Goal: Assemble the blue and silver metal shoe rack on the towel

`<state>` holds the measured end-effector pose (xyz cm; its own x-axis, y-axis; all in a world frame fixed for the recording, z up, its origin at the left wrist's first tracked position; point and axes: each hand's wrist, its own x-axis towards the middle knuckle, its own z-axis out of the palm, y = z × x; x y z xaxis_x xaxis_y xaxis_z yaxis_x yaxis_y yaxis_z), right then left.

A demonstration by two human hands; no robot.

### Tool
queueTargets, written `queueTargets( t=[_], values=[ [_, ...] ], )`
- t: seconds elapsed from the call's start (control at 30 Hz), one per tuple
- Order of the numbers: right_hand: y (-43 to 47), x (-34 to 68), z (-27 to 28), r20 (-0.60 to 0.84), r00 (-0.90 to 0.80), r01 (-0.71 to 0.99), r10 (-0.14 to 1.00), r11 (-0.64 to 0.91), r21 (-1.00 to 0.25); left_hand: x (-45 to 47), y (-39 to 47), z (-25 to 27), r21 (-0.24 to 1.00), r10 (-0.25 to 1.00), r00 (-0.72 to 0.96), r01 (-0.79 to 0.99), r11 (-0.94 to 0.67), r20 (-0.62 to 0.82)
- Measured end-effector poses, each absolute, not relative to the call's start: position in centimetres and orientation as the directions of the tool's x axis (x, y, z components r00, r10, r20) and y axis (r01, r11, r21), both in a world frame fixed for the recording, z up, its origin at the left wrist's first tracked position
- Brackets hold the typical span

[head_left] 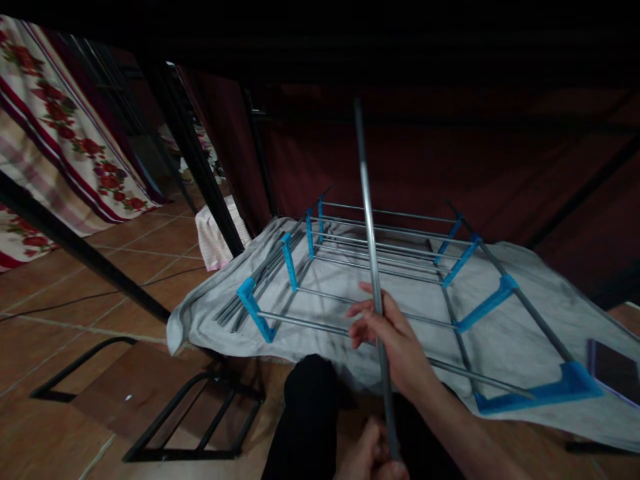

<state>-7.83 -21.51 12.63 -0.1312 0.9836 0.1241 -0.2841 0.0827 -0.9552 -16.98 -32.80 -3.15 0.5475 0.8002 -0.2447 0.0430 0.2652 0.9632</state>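
A long grey metal tube (369, 213) stands tilted in front of me, its upper end pointing toward the back wall. My left hand (373, 455) grips it near its lower end, fingers closed, partly cut off by the bottom edge. Higher up, my right hand (393, 337) has its fingers loosely curled around the tube. Behind both hands lies a rack frame of metal tubes joined by blue plastic connectors (487, 308), resting on a pale grey sheet (335, 303). Several loose tubes (257, 283) lie on the sheet at the frame's left side.
A phone-like dark slab (617, 370) lies at the right edge of the sheet. Black metal posts (200, 153) rise at left. On the tiled floor sits a brown board with black metal legs (173, 417). A flowered cloth (90, 143) hangs far left; a dark cable crosses the floor.
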Motion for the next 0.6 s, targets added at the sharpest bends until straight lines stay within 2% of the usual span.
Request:
queueTargets(
  t=[0.07, 0.13, 0.2, 0.23, 0.3, 0.4, 0.47, 0.6],
  values=[
    [-18.1, -5.9, 14.6, 0.095, -0.102, -0.248, 0.99, 0.067, -0.966, -15.8, -31.7, -2.8, 0.978, 0.808, 0.576, 0.207, -0.002, -0.12],
    [-14.5, -3.9, 16.7, 0.04, -0.096, -0.202, 0.995, 0.02, -0.979, -15.9, -30.6, -1.8, 0.929, 0.787, 0.614, 0.248, -0.275, 0.069],
    [-11.2, -2.1, 18.5, -0.057, -0.105, -0.183, 0.993, -0.076, -0.98, -17.1, -29.4, -0.4, 0.892, 0.802, 0.561, 0.231, -0.389, 0.205],
    [-9.7, -1.3, 19.3, -0.106, -0.131, -0.174, 0.986, -0.128, -0.976, -18.1, -28.7, 0.3, 0.896, 0.849, 0.477, 0.241, -0.374, 0.227],
    [-7.1, -0.3, 20.4, -0.172, -0.202, -0.123, 0.964, -0.2, -0.972, -20.5, -27.0, 1.2, 0.933, 0.962, 0.205, 0.274, -0.234, 0.181],
    [-4.0, 0.0, 20.4, -0.2, -0.279, 0.053, 0.939, -0.193, -0.98, -24.5, -23.9, 0.9, 0.983, 0.984, -0.167, 0.183, -0.022, 0.053],
    [-2.4, -0.4, 19.6, -0.2, -0.289, 0.188, 0.936, -0.149, -0.971, -26.7, -21.9, -0.6, 0.997, 0.96, -0.279, 0.066, 0.038, -0.019],
    [-0.1, -2.5, 16.3, -0.185, -0.271, 0.356, 0.945, -0.08, -0.931, -28.9, -18.7, -4.0, 0.994, 0.918, -0.385, -0.088, 0.064, -0.093]
  ],
)
